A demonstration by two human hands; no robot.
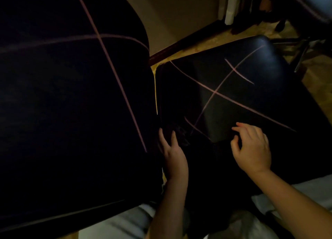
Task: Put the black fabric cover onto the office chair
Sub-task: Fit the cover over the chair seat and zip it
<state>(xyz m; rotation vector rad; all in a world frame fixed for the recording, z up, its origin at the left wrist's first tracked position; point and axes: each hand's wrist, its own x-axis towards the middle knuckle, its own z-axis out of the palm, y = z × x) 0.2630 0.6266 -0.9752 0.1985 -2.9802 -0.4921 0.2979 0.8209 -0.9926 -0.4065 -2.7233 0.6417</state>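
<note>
The scene is dim. A large black chair back (68, 98) with thin pink seam lines fills the left half. To its right lies the black chair seat (239, 87), crossed by pink lines and glossy at its far corner. Dark bunched fabric, seemingly the black fabric cover (181, 132), sits at the seat's near left edge. My left hand (172, 152) lies there with fingers spread and straight, touching the fabric. My right hand (251, 149) hovers over the seat's near edge, its fingers loosely curled and holding nothing.
A tan wall (179, 10) and dark skirting board (186, 41) run behind the seat. Patterned yellowish floor (206, 41) shows beyond it. Dark chair legs or a base (301, 51) stand at the far right. Light fabric (125, 222) lies at the bottom edge.
</note>
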